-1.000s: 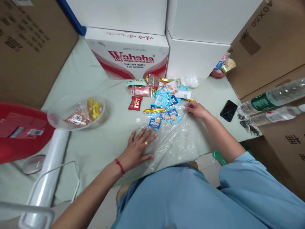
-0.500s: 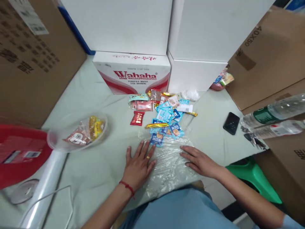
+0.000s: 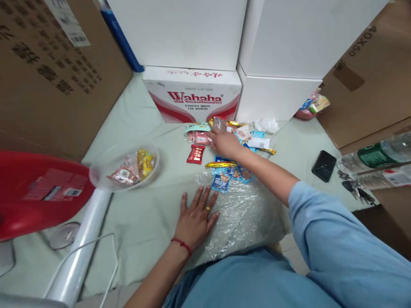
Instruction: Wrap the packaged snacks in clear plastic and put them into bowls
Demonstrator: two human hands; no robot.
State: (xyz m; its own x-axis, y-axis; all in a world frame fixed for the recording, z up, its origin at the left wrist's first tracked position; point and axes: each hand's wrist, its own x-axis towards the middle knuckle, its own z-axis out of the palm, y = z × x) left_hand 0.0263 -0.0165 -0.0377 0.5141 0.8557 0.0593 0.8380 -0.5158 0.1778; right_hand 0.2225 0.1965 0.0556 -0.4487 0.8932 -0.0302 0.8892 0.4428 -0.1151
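My left hand lies flat with fingers spread, partly on the tablecloth and partly on the left edge of a clear plastic bag. My right hand is stretched across the snack pile, its fingertips at the right end of a pink snack packet; whether they press on it I cannot tell. Just behind those fingers is a brown clear-wrapped packet. A red packet lies to the left of the hand. Blue snack sachets and a gold stick packet lie under and before my right forearm.
A clear plastic bowl with several snack packets stands at the left, near a red bag and a plastic-film roll. White boxes, including a Wahaha carton, wall the back. A phone, keys and bottles lie right.
My right hand has left the plastic bag and reached forward and left to the snack pile. My left hand stays flat. The whole view has shifted slightly.
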